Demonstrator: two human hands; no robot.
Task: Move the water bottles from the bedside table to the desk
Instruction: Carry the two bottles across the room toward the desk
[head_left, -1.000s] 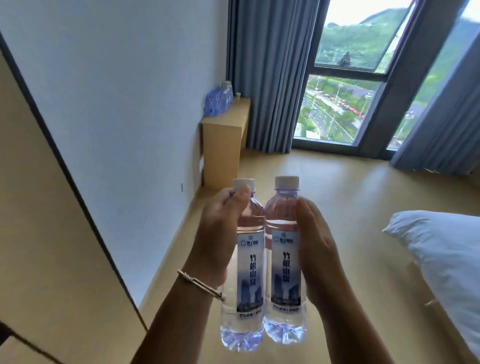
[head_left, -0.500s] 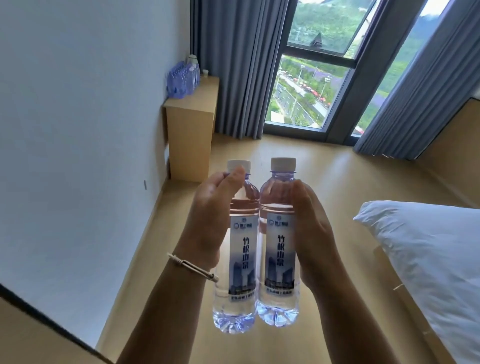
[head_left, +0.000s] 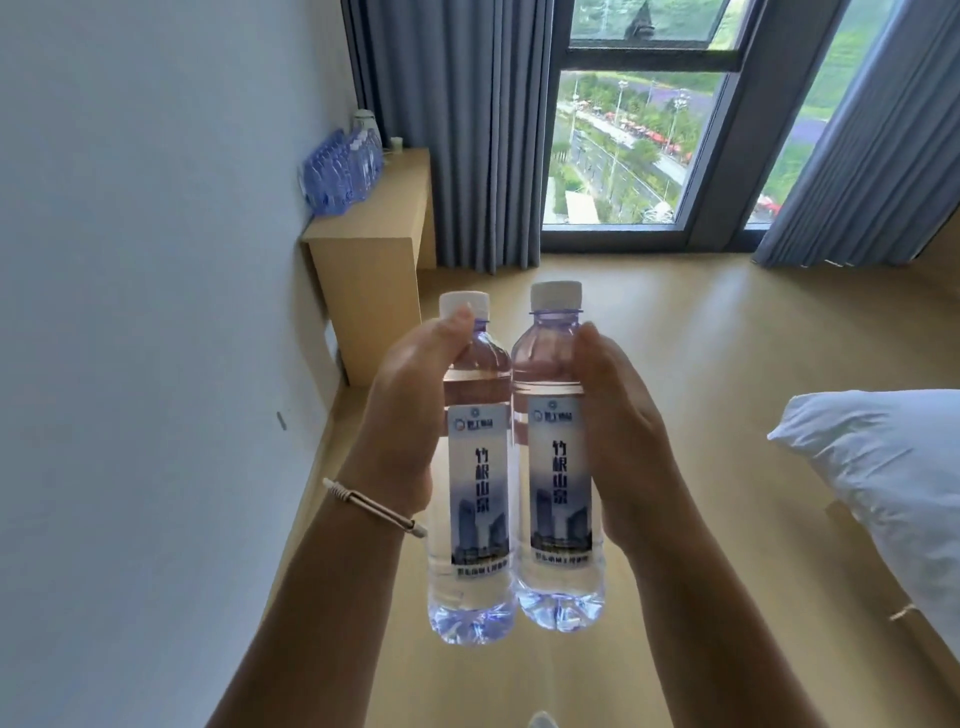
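Two clear water bottles with white caps and blue-grey labels are held upright side by side in front of me. My left hand (head_left: 410, 410) grips the left bottle (head_left: 475, 499) from its left side. My right hand (head_left: 623, 431) grips the right bottle (head_left: 558, 488) from its right side. The two bottles touch each other. Ahead on the left stands the light wooden desk (head_left: 384, 228) against the wall, with a row of several water bottles (head_left: 340, 169) along its back edge.
A white wall runs along my left. Grey curtains (head_left: 467, 119) and a tall window (head_left: 634, 135) close the far end. A bed with a white pillow (head_left: 883, 467) lies at the right. Wooden floor stretches between me and the desk.
The desk and window have come closer and shifted in the view as I move forward. Both hands keep the same grip on the bottles.
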